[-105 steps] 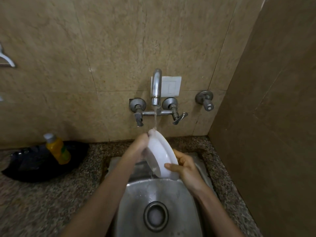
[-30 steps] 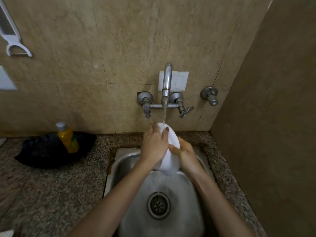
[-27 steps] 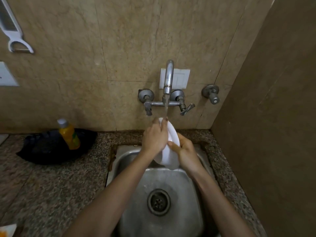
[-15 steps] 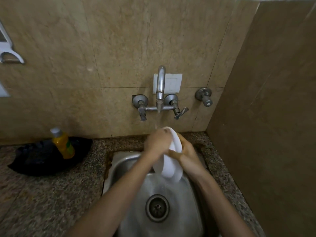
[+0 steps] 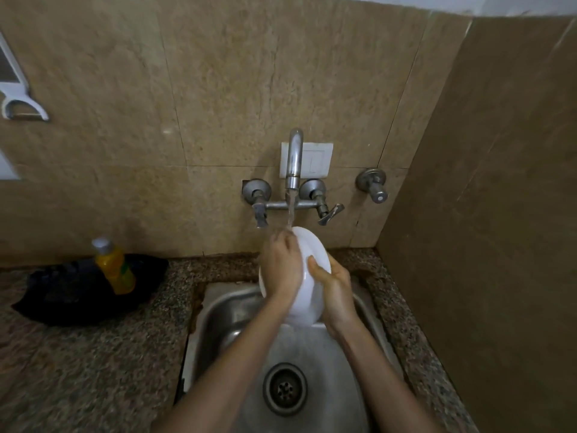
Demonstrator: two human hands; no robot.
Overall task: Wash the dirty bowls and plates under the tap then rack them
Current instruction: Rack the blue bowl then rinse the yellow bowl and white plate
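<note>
Since half a second ago the white bowl [image 5: 312, 276] has turned from nearly edge-on to show more of its broad face, and the left hand [image 5: 282, 270] has slid from its top rim onto that face.

At far left a white plastic holder [image 5: 18, 101] hangs on the tiled wall. Below it a yellow bottle [image 5: 115, 267] with a pale cap stands tilted on a crumpled black bag [image 5: 62, 295], which lies on the speckled granite bench [image 5: 93, 370] against the wall.

A steel sink [image 5: 215, 320] is set into the bench, its round drain [image 5: 284, 389] near the bottom of the view. Above the back of the basin the left hand lies spread over the left part of the bowl, fingers pressed along it toward the top rim, where they are blurred. The bowl stands on edge in the air, its upper rim under the stream from the wall tap [image 5: 294, 157], which runs straight down onto it. On the right side the right hand [image 5: 335, 289] grips the bowl, thumb across the front, fingers hidden behind.

Right of the tap a separate steel valve [image 5: 373, 182] sticks out of the wall.
</note>
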